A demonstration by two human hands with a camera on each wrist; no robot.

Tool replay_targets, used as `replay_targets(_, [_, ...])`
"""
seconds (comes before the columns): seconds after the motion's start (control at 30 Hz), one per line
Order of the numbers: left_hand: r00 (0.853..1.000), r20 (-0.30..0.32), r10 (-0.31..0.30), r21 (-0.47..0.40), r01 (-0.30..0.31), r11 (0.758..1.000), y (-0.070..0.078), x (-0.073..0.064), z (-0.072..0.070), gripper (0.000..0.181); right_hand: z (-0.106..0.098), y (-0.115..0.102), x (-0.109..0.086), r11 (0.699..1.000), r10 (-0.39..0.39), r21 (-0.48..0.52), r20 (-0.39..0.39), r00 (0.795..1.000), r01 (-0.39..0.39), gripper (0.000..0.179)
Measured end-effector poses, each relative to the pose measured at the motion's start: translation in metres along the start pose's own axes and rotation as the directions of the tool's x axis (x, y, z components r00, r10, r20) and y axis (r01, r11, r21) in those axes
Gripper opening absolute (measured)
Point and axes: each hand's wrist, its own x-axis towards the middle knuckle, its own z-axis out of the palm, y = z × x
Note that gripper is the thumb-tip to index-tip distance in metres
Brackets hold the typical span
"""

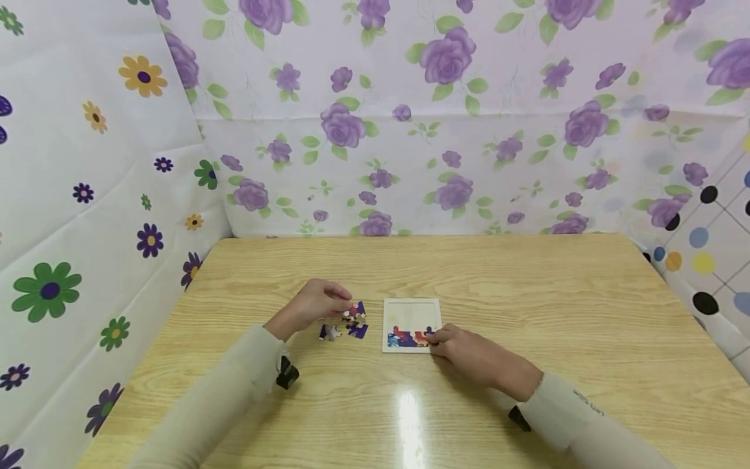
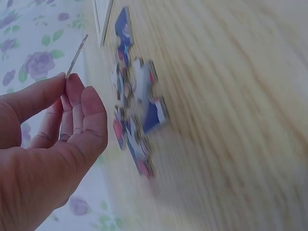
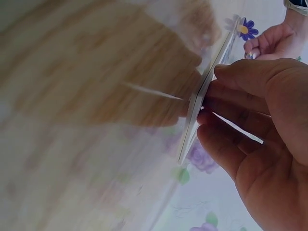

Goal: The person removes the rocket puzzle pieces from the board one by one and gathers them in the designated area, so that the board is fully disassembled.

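My left hand [image 1: 319, 303] pinches a thin puzzle piece [image 2: 76, 57] between thumb and fingertips, its flat side seen nearly edge-on in the left wrist view. Below it, several loose jigsaw pieces [image 2: 149, 98] in purple, white and red lie in a small cluster on the table. To their right lies a square white puzzle tray [image 1: 412, 301], its lower part filled with colourful pieces [image 1: 404, 339]. My right hand [image 1: 474, 355] rests its fingertips on the tray's lower right corner, covering that part. Nothing held shows between its fingers.
The wooden table [image 1: 545, 293] runs back to a wall hung with flowered cloth [image 1: 410, 150]. A white cloth with bold flowers [image 1: 111, 195] hangs at the left, and a dotted one [image 1: 715, 247] at the right.
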Motion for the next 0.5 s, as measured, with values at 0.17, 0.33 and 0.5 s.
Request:
replay_targets(0.17, [1.000, -0.024, -0.019, -0.026, 0.018, 0.999, -0.007, -0.006, -0.008, 0.022, -0.001, 0.003, 0.000, 1.000, -0.010, 0.007, 0.000, 1.000, 0.010, 0.019])
replay_targets(0.33, [0.999, -0.037, -0.022, -0.068, 0.019, 0.997, -0.015, -0.013, -0.018, 0.021, -0.002, 0.008, 0.004, 0.999, -0.033, -0.006, -0.014, 0.999, 0.033, 0.016])
replay_targets(0.5, [0.996, -0.079, -0.041, -0.053, 0.037, 0.998, -0.023, -0.021, -0.029, 0.023, -0.002, 0.009, 0.007, 1.000, -0.024, -0.013, 0.001, 1.000, 0.024, 0.012])
